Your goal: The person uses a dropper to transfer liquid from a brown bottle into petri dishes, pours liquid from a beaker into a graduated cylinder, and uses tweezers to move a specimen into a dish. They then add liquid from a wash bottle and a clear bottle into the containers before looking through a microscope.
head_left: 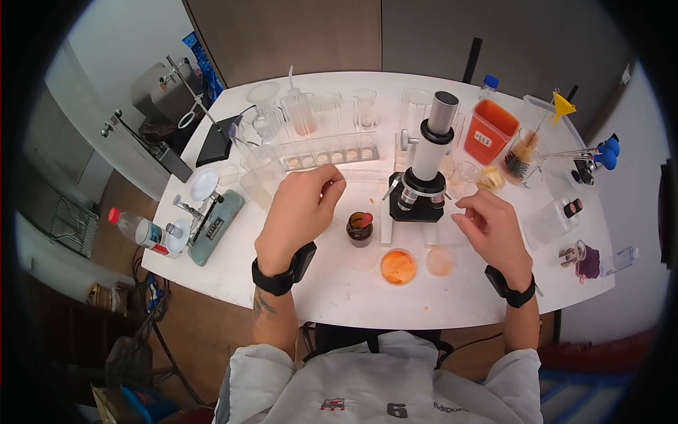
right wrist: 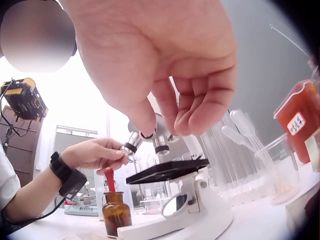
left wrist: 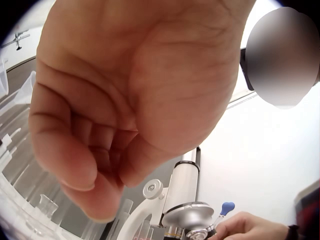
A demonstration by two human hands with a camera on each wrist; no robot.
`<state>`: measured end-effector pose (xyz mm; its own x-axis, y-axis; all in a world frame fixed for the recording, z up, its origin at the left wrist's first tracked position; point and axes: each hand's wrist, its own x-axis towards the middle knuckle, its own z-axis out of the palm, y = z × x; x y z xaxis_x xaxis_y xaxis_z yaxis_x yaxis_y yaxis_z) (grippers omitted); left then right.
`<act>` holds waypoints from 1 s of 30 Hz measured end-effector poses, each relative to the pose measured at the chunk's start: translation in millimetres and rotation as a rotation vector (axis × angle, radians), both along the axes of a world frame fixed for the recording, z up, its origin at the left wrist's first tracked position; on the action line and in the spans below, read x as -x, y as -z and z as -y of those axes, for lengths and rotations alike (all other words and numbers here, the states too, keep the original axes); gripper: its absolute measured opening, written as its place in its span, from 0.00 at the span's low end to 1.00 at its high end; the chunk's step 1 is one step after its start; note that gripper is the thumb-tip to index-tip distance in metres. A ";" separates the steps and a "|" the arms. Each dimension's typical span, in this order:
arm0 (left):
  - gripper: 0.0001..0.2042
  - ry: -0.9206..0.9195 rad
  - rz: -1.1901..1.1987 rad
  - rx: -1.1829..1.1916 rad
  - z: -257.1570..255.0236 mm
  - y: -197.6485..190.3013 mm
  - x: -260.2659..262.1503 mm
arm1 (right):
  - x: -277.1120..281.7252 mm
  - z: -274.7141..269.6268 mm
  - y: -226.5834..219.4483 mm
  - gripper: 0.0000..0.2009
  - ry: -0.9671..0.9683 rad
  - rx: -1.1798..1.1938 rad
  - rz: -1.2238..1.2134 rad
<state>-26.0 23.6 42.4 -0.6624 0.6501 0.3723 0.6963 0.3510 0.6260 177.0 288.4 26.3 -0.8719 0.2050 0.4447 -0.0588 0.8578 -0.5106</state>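
Both hands hover over a white table (head_left: 339, 297), on either side of a black-and-white microscope (head_left: 429, 152). My left hand (head_left: 302, 208) is left of it, fingers loosely bent, holding nothing. Close to the microscope's right side, my right hand (head_left: 491, 226) also has bent fingers and an empty grasp. Between the hands stands a brown glass dropper bottle (right wrist: 116, 215) with a red rubber bulb (right wrist: 109, 180) in its neck. In front of the microscope lie a dish of orange material (head_left: 398, 267) and a smaller pale dish (head_left: 441, 261).
A balance (head_left: 215, 227) and a plastic bottle (head_left: 145, 233) stand at left. Behind are a rack of small pale discs (head_left: 332, 157) and several glass vessels. At right are an orange-red container (head_left: 489, 134), a brush (head_left: 521, 157) and a purple cloth (head_left: 587, 263).
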 end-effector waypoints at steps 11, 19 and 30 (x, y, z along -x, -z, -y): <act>0.08 -0.249 0.128 0.082 71.3 25.9 -17.0 | 23.2 -21.5 7.3 0.06 0.019 0.173 -0.200; 0.10 -0.487 0.119 -0.009 103.6 26.2 -8.6 | 19.0 -33.9 19.3 0.10 0.023 0.316 -0.433; 0.14 -0.353 0.100 0.104 98.8 37.1 -14.0 | 13.7 -17.5 11.3 0.07 -0.042 0.277 -0.438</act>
<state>-12.0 -75.2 5.3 -0.8820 0.4065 0.2382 0.4584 0.6236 0.6333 163.3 305.9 15.0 -0.6265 0.3357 0.7034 -0.3491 0.6861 -0.6383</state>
